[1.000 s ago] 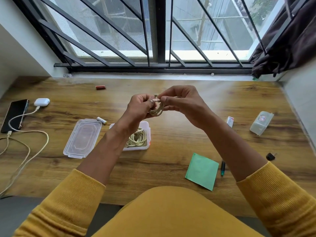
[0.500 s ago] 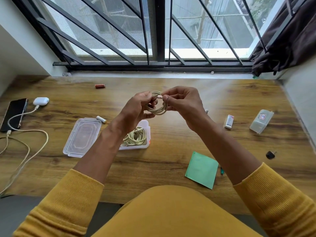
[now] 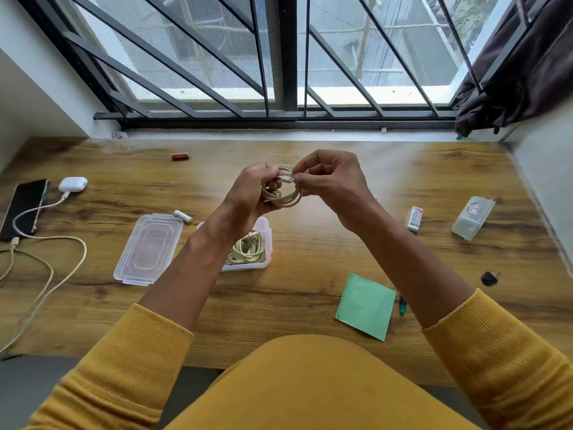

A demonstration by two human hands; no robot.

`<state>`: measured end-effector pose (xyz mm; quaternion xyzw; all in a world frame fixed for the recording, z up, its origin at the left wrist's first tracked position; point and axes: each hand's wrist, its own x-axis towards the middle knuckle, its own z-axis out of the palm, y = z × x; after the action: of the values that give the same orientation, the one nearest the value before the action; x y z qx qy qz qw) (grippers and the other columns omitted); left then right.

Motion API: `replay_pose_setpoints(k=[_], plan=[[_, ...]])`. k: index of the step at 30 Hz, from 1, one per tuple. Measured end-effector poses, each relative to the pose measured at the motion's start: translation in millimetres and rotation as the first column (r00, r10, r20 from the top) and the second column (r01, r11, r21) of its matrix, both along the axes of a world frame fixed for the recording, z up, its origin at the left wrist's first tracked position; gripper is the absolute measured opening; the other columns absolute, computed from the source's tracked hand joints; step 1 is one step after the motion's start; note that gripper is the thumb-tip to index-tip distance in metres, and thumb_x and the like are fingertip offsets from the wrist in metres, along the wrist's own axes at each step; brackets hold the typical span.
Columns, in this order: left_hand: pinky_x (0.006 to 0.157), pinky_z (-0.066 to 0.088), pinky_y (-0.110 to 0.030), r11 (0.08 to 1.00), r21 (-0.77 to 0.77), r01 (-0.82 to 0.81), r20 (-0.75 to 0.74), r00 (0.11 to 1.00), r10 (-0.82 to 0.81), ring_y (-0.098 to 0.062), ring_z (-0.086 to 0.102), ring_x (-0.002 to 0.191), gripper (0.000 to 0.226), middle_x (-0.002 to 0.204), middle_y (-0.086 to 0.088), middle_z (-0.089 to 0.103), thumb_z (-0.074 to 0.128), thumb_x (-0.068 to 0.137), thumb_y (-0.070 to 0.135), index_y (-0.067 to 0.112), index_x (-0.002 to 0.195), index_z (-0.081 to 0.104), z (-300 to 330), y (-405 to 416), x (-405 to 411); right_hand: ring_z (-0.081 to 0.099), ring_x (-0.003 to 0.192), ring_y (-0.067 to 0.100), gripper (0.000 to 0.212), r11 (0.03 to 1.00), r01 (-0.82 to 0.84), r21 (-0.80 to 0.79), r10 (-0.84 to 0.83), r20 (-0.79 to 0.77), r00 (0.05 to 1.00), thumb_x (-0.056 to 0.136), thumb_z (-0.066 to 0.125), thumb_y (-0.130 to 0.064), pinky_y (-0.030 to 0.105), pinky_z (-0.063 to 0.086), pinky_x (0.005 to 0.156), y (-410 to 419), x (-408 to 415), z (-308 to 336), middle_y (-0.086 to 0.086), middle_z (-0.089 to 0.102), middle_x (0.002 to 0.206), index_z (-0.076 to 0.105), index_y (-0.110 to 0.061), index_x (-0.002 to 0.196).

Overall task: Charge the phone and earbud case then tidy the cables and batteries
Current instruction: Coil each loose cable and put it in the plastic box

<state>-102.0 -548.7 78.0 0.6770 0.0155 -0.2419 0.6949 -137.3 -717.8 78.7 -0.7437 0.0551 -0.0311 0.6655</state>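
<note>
Coil [image 3: 283, 193] now wound tight; left hand [image 3: 252, 192] grips the loops, right hand [image 3: 328, 181] pinches the plug end [image 3: 286, 176], tucking it. Box [image 3: 263, 243] next, I reckon.

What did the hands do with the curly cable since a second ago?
The right hand has brought the plug end round onto the coiled cable, which now hangs lower as a tidier ring. The left hand still grips the coil. The open box, phone and earbud case stayed put.
</note>
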Motion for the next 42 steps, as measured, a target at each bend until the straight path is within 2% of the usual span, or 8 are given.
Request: replay_pose_setpoints(k=[7,13,20,23,26,34,38,42], plan=[[0.064,0.048,-0.03,0.997,0.045,-0.058,-0.013,0.998,0.059,-0.014,0.052,0.062,0.025,0.071,0.003,0.045,0.048,0.104,0.02,0.019,0.08,0.054,2.1,-4.3,-3.7,0.063,0.069,0.03,0.01,0.999,-0.038,-0.037,0.036,-0.048,0.998,0.08,0.075,0.011,0.045,0.056,0.072,-0.8,0.6,3.5,0.037,0.065,0.079,0.073,0.005,0.088],[0.065,0.045,-0.033,0.994,0.047,-0.102,-0.025,0.994,0.103,-0.012,0.041,0.054,0.029,0.063,0.004,0.04,0.043,0.1,0.019,0.019,0.071,0.049,1.7,-9.1,-4.4,0.054,0.064,0.022,0.011,0.997,-0.049,-0.055,0.043,-0.105,0.994,0.077,0.077,0.009,0.041,0.047,0.066,2.9,1.8,6.7,0.012,0.058,0.065,0.072,0.005,0.085],[0.072,0.053,-0.032,0.976,-0.205,-0.073,-0.209,0.977,0.029,-0.015,0.051,0.067,0.021,0.075,-0.003,0.055,0.043,0.098,0.01,0.007,0.088,0.062,6.6,0.3,1.1,0.053,0.066,0.024,0.015,0.998,0.061,-0.025,-0.062,-0.057,0.996,0.073,0.079,0.005,0.04,0.046,0.065,1.3,1.1,2.9,0.013,0.056,0.067,0.069,-0.002,0.082],[0.068,0.055,-0.025,0.973,-0.224,-0.054,-0.162,0.987,0.017,-0.01,0.053,0.066,0.019,0.077,-0.004,0.057,0.049,0.103,0.002,0.005,0.096,0.067,5.5,-2.1,0.9,0.057,0.069,0.024,0.023,0.993,0.105,-0.053,-0.107,-0.029,0.994,0.069,0.078,-0.001,0.048,0.054,0.064,0.0,2.8,2.7,0.015,0.059,0.072,0.064,-0.011,0.084],[0.066,0.057,-0.024,0.98,-0.188,-0.063,-0.051,0.997,0.054,-0.01,0.055,0.066,0.012,0.075,-0.005,0.056,0.054,0.106,0.003,0.004,0.105,0.066,0.9,-4.8,-0.1,0.063,0.077,0.027,0.029,0.992,0.113,-0.059,-0.113,0.001,0.994,0.073,0.078,0.001,0.061,0.059,0.075,-2.8,2.3,4.2,0.029,0.067,0.09,0.06,-0.012,0.092],[0.071,0.061,-0.032,0.974,-0.032,-0.223,0.178,0.958,0.225,-0.012,0.067,0.071,0.009,0.077,-0.002,0.07,0.075,0.097,0.011,0.007,0.106,0.075,-8.8,-5.2,0.0,0.067,0.084,0.023,0.031,0.995,0.096,-0.005,-0.096,0.022,0.995,0.081,0.083,-0.004,0.046,0.062,0.079,-4.2,-0.7,2.9,0.024,0.069,0.099,0.063,-0.01,0.104],[0.068,0.062,-0.032,0.967,-0.073,-0.244,0.11,0.962,0.251,-0.014,0.067,0.068,0.009,0.076,-0.006,0.068,0.075,0.096,0.009,0.005,0.104,0.075,-3.6,-2.5,1.7,0.069,0.088,0.022,0.038,0.993,0.061,0.104,-0.06,-0.012,0.998,0.082,0.079,0.007,0.042,0.062,0.084,-5.2,-1.3,-0.9,0.015,0.069,0.097,0.063,-0.007,0.114],[0.065,0.062,-0.03,0.95,-0.193,-0.246,-0.052,0.969,0.241,-0.015,0.066,0.065,0.009,0.074,-0.005,0.066,0.076,0.095,0.009,0.004,0.102,0.075,-2.8,0.5,2.7,0.072,0.097,0.03,0.036,0.984,0.046,0.17,-0.037,-0.055,0.998,0.087,0.075,0.006,0.047,0.063,0.092,-5.2,-1.5,-6.5,0.022,0.069,0.108,0.065,-0.004,0.119]])
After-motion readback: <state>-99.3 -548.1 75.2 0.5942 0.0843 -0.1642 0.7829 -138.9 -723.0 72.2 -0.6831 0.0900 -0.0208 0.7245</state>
